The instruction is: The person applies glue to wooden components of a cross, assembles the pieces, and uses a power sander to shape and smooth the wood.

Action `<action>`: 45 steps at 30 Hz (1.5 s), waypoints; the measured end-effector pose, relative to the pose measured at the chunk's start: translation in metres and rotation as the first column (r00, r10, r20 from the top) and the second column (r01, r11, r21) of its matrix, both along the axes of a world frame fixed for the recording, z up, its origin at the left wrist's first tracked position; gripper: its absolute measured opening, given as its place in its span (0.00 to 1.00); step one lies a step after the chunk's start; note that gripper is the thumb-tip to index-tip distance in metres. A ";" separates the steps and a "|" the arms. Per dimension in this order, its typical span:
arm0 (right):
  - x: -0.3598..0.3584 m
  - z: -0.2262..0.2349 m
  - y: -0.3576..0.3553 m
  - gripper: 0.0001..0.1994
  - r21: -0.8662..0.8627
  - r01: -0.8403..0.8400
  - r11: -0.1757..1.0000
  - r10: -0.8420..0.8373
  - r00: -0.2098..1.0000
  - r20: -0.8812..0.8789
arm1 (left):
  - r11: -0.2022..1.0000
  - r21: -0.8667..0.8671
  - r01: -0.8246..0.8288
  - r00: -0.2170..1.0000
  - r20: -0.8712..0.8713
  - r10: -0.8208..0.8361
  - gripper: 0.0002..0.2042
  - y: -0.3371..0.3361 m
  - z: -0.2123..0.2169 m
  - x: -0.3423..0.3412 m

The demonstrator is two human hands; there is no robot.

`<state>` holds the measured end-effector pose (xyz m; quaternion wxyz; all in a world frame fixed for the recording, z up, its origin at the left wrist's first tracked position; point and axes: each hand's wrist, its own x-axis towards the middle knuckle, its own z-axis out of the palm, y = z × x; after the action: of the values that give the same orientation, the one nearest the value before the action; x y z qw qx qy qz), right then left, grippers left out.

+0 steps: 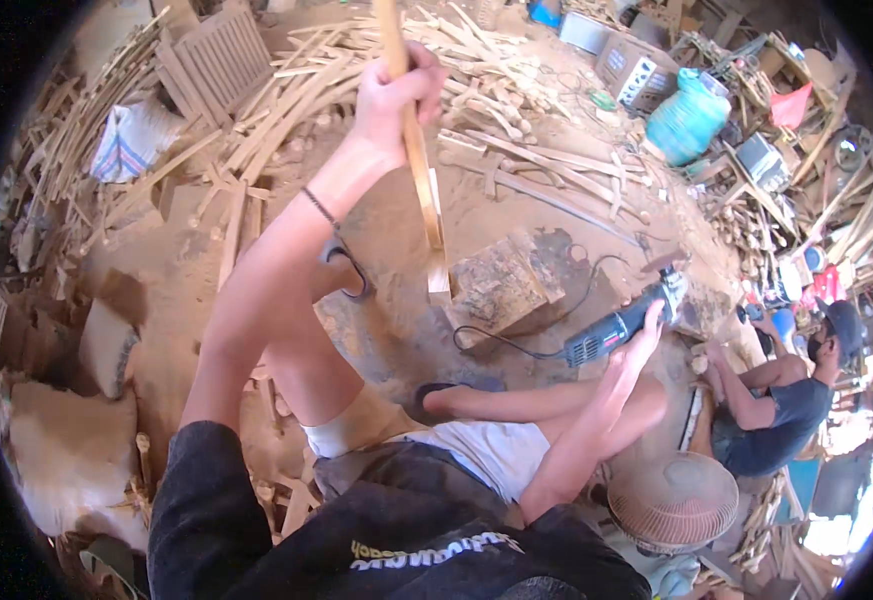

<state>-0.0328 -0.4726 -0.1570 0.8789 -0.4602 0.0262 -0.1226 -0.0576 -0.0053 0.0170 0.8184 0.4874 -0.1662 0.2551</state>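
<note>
Loose wood, a fan and a block are crowding the floor. Left fingers are gripping a wooden strip beside the block, contact unclear; right fingers are clasping an angle grinder, partly hiding it. The upper edge is cropping the strip.

- We see the left grip bare, with a thin, dark, braided-looking bracelet just behind it at the wrist.
- The right grip is bare too, and so is its wrist.
- Farther behind each grip, at the upper arm, we find the short, dark sleeves of a black T-shirt.
- Its chest, between the sleeves, bears white and yellowish lettering.
- Below the left grip we make out pale shorts, tan and whitish, and dark, open footwear.
</note>
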 end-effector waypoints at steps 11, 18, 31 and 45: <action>0.027 0.170 0.003 0.25 -0.887 -0.139 0.441 0.049 0.990 -0.131 | 0.947 0.305 -0.097 0.984 -0.114 0.138 0.22 -0.103 -0.032 0.042; 0.039 0.115 0.024 0.38 -0.975 -0.218 0.043 0.302 0.933 -0.196 | 0.924 0.375 0.070 0.994 -0.099 -0.035 0.26 -0.121 -0.054 0.046; 0.020 0.090 0.064 0.37 -0.890 -0.303 -0.341 0.546 0.707 -0.450 | 0.865 0.462 0.198 0.980 -0.111 -0.164 0.19 -0.167 -0.078 0.050; 0.027 0.066 0.084 0.37 -0.863 -0.234 -0.447 0.584 0.654 -0.480 | 0.829 0.509 -0.232 0.971 0.165 0.170 0.20 -0.179 -0.074 0.035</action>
<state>-0.0059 -0.3885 -0.0907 0.1568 -0.8923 -0.3649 0.2145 -0.0229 -0.1845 -0.0570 0.6120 0.6917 -0.2231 0.3119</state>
